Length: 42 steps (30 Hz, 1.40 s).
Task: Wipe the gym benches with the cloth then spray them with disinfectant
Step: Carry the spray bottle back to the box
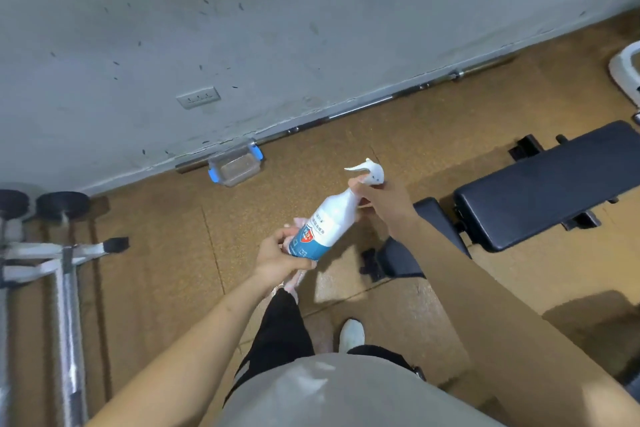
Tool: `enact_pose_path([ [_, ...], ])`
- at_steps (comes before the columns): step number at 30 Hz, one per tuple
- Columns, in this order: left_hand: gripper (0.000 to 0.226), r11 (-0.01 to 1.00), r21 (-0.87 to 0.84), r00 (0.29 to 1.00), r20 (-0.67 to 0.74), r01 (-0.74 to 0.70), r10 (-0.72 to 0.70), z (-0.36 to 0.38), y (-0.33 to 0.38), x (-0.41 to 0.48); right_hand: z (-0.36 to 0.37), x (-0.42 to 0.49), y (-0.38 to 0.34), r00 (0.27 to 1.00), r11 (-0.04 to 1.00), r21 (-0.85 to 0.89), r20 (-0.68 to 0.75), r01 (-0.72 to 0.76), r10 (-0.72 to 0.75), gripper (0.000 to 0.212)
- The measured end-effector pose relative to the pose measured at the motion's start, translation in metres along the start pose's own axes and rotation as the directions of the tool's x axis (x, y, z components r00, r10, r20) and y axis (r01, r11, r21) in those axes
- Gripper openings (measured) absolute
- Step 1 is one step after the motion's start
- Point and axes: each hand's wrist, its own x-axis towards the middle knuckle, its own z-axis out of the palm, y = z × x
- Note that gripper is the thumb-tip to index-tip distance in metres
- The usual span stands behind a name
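Note:
A white spray bottle (329, 218) with a blue and red label is held tilted in mid-air over the floor, its white trigger head pointing up and left. My left hand (280, 256) grips the bottle's base, together with a pale cloth (294, 282) that hangs below the palm. My right hand (384, 201) holds the bottle's neck just under the trigger. A black padded gym bench (543, 184) stands on the floor to the right, its smaller seat pad partly hidden behind my right forearm.
A clear plastic box with blue clips (235, 166) sits against the grey wall. A barbell bar (363, 104) lies along the wall's foot. A metal rack with weight plates (52, 253) stands at the left. My legs and white shoe (351, 334) are below.

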Motion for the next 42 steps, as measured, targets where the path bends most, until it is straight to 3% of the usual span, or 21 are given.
enact_pose_path([
  [5, 0.054, 0.977, -0.200, 0.975, -0.192, 0.072, -0.111, -0.084, -0.007, 0.062, 0.087, 0.045, -0.039, 0.995, 0.973, -0.210, 0.028, 0.098, -0.094, 0.018],
  [10, 0.022, 0.898, -0.430, 0.909, -0.335, 0.088, -0.250, -0.171, -0.001, 0.117, 0.176, 0.107, -0.059, 0.983, 0.823, -0.537, 0.097, 0.182, -0.154, 0.014],
  [13, 0.013, 0.815, -0.566, 0.895, -0.290, 0.124, -0.338, -0.210, -0.001, 0.153, 0.213, 0.151, -0.069, 0.977, 0.718, -0.666, 0.095, 0.204, -0.190, 0.024],
  [15, 0.016, 0.756, -0.636, 0.900, -0.224, 0.156, -0.374, -0.231, 0.000, 0.176, 0.235, 0.178, -0.079, 0.977, 0.667, -0.716, 0.113, 0.207, -0.182, 0.022],
  [17, 0.005, 0.761, -0.627, 0.901, -0.217, 0.167, -0.376, -0.249, 0.000, 0.196, 0.256, 0.209, -0.085, 0.974, 0.641, -0.734, 0.147, 0.226, -0.175, 0.015],
  [20, 0.011, 0.740, -0.656, 0.887, -0.240, 0.152, -0.395, -0.267, 0.005, 0.224, 0.286, 0.259, -0.091, 0.983, 0.671, -0.718, 0.150, 0.184, -0.108, 0.007],
  [26, 0.012, 0.671, -0.734, 0.827, -0.309, 0.108, -0.470, -0.304, 0.002, 0.312, 0.340, 0.376, -0.074, 0.974, 0.694, -0.701, 0.224, 0.167, -0.008, 0.014],
  [30, 0.012, 0.624, -0.774, 0.802, -0.301, 0.112, -0.517, -0.320, -0.004, 0.373, 0.378, 0.452, -0.048, 0.950, 0.596, -0.770, 0.310, 0.226, 0.042, 0.006],
  [34, 0.010, 0.573, -0.812, 0.795, -0.276, 0.108, -0.541, -0.336, -0.020, 0.429, 0.416, 0.521, -0.024, 0.962, 0.635, -0.758, 0.257, 0.145, 0.087, 0.002],
  [37, 0.026, 0.556, -0.818, 0.832, -0.202, 0.147, -0.517, -0.346, -0.036, 0.472, 0.447, 0.564, 0.004, 0.952, 0.565, -0.807, 0.284, 0.173, 0.115, 0.007],
  [39, 0.020, 0.572, -0.796, 0.841, -0.162, 0.198, -0.517, -0.351, -0.047, 0.502, 0.465, 0.590, 0.028, 0.949, 0.517, -0.831, 0.297, 0.205, 0.101, 0.004],
  [42, 0.057, 0.640, -0.743, 0.840, -0.208, 0.198, -0.501, -0.355, -0.081, 0.552, 0.487, 0.630, 0.077, 0.952, 0.495, -0.850, 0.275, 0.178, 0.132, 0.011],
])
